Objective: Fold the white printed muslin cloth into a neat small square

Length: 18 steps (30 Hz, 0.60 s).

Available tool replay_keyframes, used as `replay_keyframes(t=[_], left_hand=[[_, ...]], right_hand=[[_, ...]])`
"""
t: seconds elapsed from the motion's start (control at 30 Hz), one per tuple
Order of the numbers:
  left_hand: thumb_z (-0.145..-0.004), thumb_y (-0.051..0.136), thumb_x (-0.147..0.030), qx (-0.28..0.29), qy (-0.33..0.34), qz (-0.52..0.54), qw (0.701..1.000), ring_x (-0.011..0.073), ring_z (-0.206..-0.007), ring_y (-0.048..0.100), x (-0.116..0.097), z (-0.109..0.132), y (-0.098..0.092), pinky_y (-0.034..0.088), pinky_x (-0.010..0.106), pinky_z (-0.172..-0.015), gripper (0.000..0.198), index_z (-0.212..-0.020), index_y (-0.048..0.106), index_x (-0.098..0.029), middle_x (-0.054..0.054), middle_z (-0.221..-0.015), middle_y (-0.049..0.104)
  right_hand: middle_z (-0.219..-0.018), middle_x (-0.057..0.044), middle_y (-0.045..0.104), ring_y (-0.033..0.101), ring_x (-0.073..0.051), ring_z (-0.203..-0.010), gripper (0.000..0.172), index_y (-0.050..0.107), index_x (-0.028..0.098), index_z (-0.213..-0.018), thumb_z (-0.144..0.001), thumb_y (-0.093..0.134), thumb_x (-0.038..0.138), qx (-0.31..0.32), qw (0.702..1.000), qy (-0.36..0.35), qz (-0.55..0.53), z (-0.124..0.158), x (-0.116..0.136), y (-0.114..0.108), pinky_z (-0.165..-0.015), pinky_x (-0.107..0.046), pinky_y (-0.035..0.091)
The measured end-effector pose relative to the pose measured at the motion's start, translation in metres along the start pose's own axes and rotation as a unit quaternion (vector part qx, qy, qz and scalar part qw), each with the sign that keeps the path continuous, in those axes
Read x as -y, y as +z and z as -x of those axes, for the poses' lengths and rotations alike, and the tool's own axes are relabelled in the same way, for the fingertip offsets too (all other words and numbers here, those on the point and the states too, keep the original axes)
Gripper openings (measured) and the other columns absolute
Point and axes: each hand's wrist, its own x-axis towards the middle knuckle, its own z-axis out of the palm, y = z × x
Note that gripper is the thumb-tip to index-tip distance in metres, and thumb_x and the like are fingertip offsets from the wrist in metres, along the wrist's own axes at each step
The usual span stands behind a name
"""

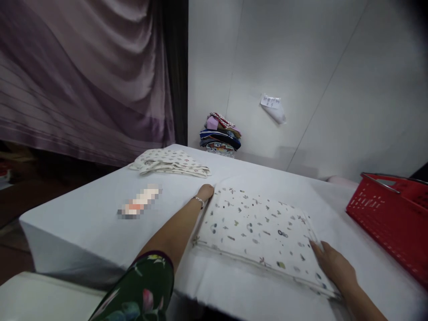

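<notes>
A folded white cloth (257, 227) printed with small plants, rainbows and other motifs lies flat on the white-covered table (83, 223). At its far left corner my left hand (205, 192) is closed on the edge, a bracelet round the wrist; the fingertips are partly hidden. My right hand (334, 264) grips the right edge, with some of its fingers out of sight. Beyond my left hand, a second cloth (174, 162) with a similar print sits loosely folded near the table's far left edge.
To the right stands a red plastic basket (391, 223) with a metal handle. A stack of folded fabrics (220, 133) rises behind the table against the pale wall. Left of my arm lies a pixelated item (140, 201). A purple curtain (83, 67) hangs at the left.
</notes>
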Motion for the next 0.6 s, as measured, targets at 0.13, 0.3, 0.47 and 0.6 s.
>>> replay_keyframes(t=[0.13,0.3,0.47,0.6], left_hand=[[-0.088,0.052,-0.037,0.042,-0.015,0.038,0.998,0.0157,-0.088,0.06,0.002,0.009,-0.002,0.052,0.035,-0.076,0.031,-0.109,0.057,-0.014,0.007,-0.104,0.06],[-0.09,0.047,-0.042,0.05,-0.033,0.062,0.996,0.0121,-0.073,0.06,0.005,0.022,-0.005,0.051,0.029,-0.068,0.033,-0.096,0.06,-0.012,0.005,-0.089,0.064],[-0.088,0.044,-0.046,0.032,-0.043,0.053,0.997,0.016,-0.065,0.061,0.004,0.03,-0.007,0.045,0.025,-0.057,0.041,-0.079,0.062,-0.01,0.012,-0.08,0.068],[-0.083,0.051,-0.046,0.014,-0.031,0.007,0.999,0.0236,-0.077,0.064,0.003,0.033,-0.009,0.045,0.028,-0.063,0.04,-0.077,0.064,-0.009,0.016,-0.081,0.069]], right_hand=[[-0.107,-0.017,0.065,0.063,-0.033,-0.098,0.06,0.06,0.017,-0.109,-0.086,0.025,0.06,0.013,1.0,-0.001,0.008,0.0,-0.001,-0.001,-0.083,-0.046,0.047],[-0.115,-0.017,0.062,0.06,-0.034,-0.104,0.065,0.057,0.015,-0.113,-0.087,0.02,0.061,0.02,1.0,0.005,0.021,0.004,0.003,-0.007,-0.086,-0.046,0.046],[-0.109,-0.018,0.064,0.062,-0.033,-0.098,0.065,0.058,0.015,-0.107,-0.087,0.019,0.062,0.034,0.999,0.015,0.035,0.007,0.008,-0.013,-0.082,-0.045,0.047],[-0.105,-0.017,0.065,0.063,-0.032,-0.094,0.062,0.06,0.016,-0.103,-0.087,0.021,0.061,0.02,0.999,0.013,0.035,0.008,0.01,-0.014,-0.077,-0.044,0.048]])
